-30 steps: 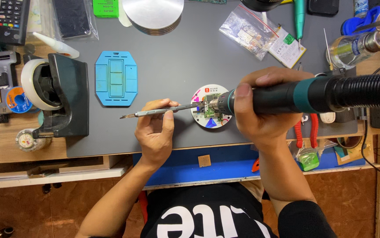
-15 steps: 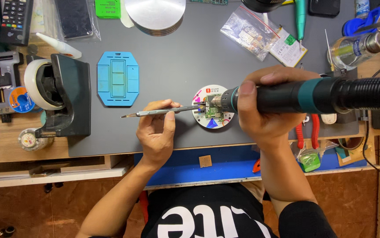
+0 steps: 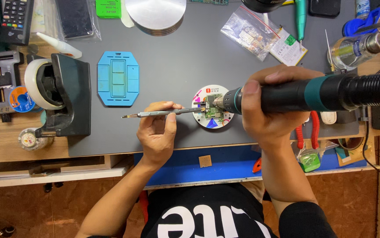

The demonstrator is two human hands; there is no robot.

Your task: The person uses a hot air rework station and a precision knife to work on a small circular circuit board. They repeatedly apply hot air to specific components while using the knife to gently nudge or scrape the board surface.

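My right hand grips a thick black and teal hot-air handle with a black ribbed hose. Its metal nozzle points left at a small green circuit board lying on a round white holder. My left hand pinches slim metal tweezers, held level, with their tips touching the board's left edge. Both hands hover over a grey work mat.
A blue octagonal tray lies left of the hands. A black tape dispenser stands at the mat's left edge. Stacked metal discs, plastic bags, a glass jar and red-handled pliers sit around the mat.
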